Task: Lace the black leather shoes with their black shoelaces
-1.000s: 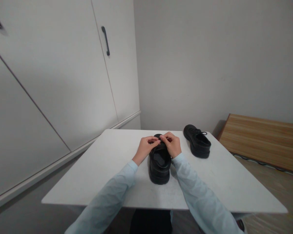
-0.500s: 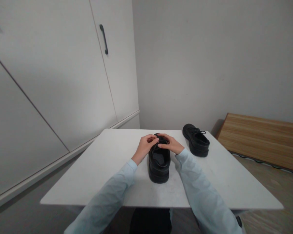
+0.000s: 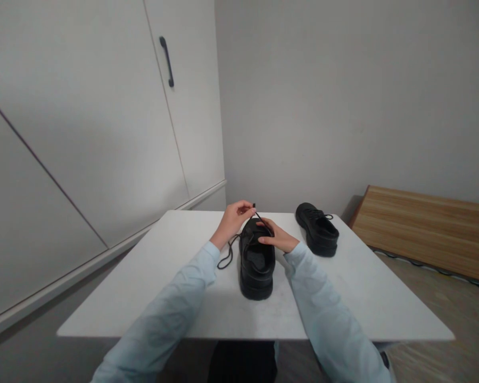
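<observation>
A black lace-up shoe (image 3: 257,276) stands on the white table with its heel toward me. Above and left of its toe, my left hand (image 3: 236,215) pinches a black shoelace (image 3: 262,218), pulled taut up from the eyelets. Another length of the lace loops down onto the table left of the shoe. My right hand (image 3: 278,236) grips the shoe's right upper edge, thumb by the opening and fingers over the lacing. Some of its fingertips are hidden. A matching black shoe (image 3: 317,229) with tied laces sits farther back on the right.
The white table (image 3: 143,298) extends on both sides of my arms. White cabinet doors (image 3: 104,133) with a dark handle (image 3: 166,61) stand to the left. A wood-grain board (image 3: 427,229) lies beyond the table's right side, before a plain wall (image 3: 323,106).
My left hand has risen away from the shoe, drawing the lace up and out. A lace loop now hangs to the left. My right hand stays on the shoe.
</observation>
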A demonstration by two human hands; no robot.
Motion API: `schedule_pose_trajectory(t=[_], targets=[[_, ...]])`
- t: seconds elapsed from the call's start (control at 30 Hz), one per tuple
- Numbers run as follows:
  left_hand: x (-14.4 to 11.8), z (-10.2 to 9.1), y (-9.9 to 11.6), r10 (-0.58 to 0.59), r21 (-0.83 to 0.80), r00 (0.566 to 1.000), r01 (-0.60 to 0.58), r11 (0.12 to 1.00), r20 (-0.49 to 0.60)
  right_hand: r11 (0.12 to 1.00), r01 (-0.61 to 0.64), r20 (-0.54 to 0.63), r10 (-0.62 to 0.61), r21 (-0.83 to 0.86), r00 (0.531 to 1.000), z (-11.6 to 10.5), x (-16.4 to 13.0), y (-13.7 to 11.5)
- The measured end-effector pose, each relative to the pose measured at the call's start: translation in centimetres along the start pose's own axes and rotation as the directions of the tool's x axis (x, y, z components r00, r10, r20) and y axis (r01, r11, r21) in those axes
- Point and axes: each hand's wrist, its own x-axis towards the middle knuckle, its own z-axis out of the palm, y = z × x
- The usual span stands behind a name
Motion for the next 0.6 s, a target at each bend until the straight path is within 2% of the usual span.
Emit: schedule_pose_trajectory(t=[0.13,0.33,0.6], targets=[[1.8,-0.4,1.4,0.039,-0.016,0.999,-0.039,0.999,-0.021,0.997,0.017,0.038,-0.020,0.081,0.999,-0.9,0.0,0.7],[4.1,-1.3,4.7,0.075,-0.076,0.995,-0.079,0.994,-0.063,0.996,0.009,0.026,-0.012,0.089,1.000,-0.8,-0.1,0.6],[5.3,-1.3,7.6,0.100,-0.041,0.993,-0.098,0.994,0.055,0.996,-0.012,0.006,0.011,0.086,1.000,-0.6,-0.2,0.1]])
